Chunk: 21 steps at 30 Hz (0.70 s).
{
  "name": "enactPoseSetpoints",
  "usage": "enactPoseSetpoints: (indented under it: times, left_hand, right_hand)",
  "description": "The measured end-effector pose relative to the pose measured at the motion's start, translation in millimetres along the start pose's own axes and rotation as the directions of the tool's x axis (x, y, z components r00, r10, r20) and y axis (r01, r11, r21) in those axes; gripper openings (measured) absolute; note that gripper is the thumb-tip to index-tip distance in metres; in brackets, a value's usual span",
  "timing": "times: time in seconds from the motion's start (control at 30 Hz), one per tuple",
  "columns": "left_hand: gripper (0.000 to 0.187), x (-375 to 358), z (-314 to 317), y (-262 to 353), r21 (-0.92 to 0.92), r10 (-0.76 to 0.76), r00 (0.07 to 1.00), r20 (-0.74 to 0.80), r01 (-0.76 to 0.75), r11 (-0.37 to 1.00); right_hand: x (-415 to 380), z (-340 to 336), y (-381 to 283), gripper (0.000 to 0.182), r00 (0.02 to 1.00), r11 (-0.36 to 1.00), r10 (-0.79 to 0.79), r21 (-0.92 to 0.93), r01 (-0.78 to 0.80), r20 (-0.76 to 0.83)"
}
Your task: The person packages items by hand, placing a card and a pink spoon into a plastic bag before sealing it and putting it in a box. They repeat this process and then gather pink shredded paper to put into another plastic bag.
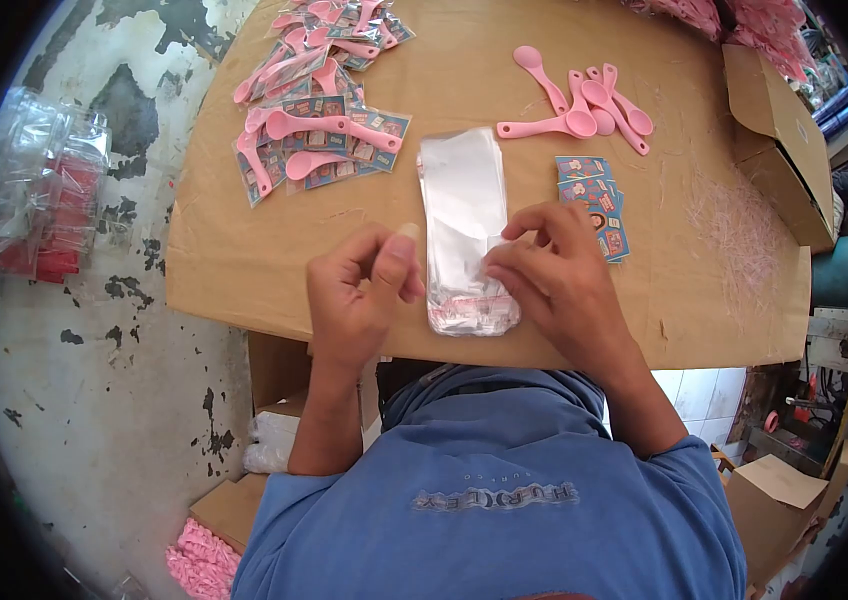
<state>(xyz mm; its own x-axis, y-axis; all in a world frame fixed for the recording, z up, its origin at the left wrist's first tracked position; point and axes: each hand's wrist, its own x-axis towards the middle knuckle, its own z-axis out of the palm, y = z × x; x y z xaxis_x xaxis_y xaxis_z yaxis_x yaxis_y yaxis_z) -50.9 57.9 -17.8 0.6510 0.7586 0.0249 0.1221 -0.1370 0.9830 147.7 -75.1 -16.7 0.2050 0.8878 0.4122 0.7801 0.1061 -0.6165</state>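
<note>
A stack of clear plastic bags [466,215] lies on the cardboard-covered table, between my two hands. My left hand [366,285] hovers at the left edge of the stack, fingers curled and thumb raised; whether it holds anything is hidden. Over the right side of the stack, my right hand [559,275] has its thumb and fingertips close together, with something thin and clear between them that is too small to make out. Just beyond my right hand lie printed cards [599,205]. Several loose pink spoons [544,125] rest farther back on the right.
Pink spoons with printed cards in clear bags [324,130] are piled at the back left. An open cardboard box [779,150] stands at the right edge, near pink strands [739,245]. Plastic packs [44,190] hang or lie at far left; which is unclear.
</note>
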Motion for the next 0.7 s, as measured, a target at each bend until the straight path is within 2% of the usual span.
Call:
enactPoseSetpoints:
  times: [0.07, 0.13, 0.17, 0.3, 0.37, 0.4, 0.43, 0.47, 0.53, 0.63, 0.7]
  left_hand:
    - [0.042, -3, 5, -2, -0.033, -0.036, 0.996, 0.086, 0.039, 0.999]
    - [0.050, -2, 11, -3, -0.114, -0.026, 0.984, 0.174, 0.046, 0.992]
    - [0.051, -1, 19, 0, -0.255, -0.028, 0.989, 0.144, 0.065, 0.965]
    - [0.040, 5, 27, 10, -0.320, -0.072, 0.974, 0.213, 0.139, 0.937]
    - [0.035, 10, 28, 15, -0.297, -0.124, 0.958, 0.260, 0.201, 0.934]
    - [0.031, 11, 29, 16, -0.337, -0.126, 0.964, 0.236, 0.203, 0.919]
    - [0.028, 11, 28, 16, -0.376, -0.131, 0.969, 0.210, 0.204, 0.904]
    - [0.025, 12, 26, 16, -0.412, -0.139, 0.973, 0.182, 0.204, 0.888]
    - [0.027, 14, 25, 14, -0.511, -0.140, 0.974, 0.175, 0.212, 0.833]
    - [0.028, 13, 33, 16, -0.613, -0.154, 0.981, 0.115, 0.192, 0.766]
    - [0.030, 15, 39, 11, -0.644, -0.144, 0.984, 0.105, 0.178, 0.744]
  right_hand:
    - [2, -5, -3, 0.014, 0.995, 1.000, -0.008, -0.005, 0.008, -0.104]
    - [1, -12, -8, 0.019, 0.992, 0.995, -0.085, -0.053, 0.080, -0.093]
    - [1, -15, -11, 0.021, 0.988, 0.990, -0.125, -0.078, 0.119, -0.088]
    - [-4, -18, -19, 0.028, 0.951, 0.946, -0.307, -0.100, 0.308, 0.024]
    - [-7, -32, -24, 0.027, 0.984, 0.983, -0.176, 0.065, 0.174, 0.025]
    - [-8, -37, -25, 0.027, 0.993, 0.983, -0.111, 0.149, 0.105, 0.031]
    - [-13, -40, -15, 0.028, 0.997, 0.992, -0.044, 0.119, 0.051, -0.060]
    - [-16, -44, -5, 0.029, 0.988, 0.996, 0.076, 0.055, -0.069, -0.134]
    - [-22, -53, 13, 0.030, 0.910, 0.948, 0.293, -0.036, -0.316, -0.294]
    - [-30, -62, 30, 0.032, 0.829, 0.834, 0.446, -0.180, -0.522, -0.337]
    - [-35, -62, 39, 0.031, 0.778, 0.795, 0.578, -0.045, -0.605, -0.246]
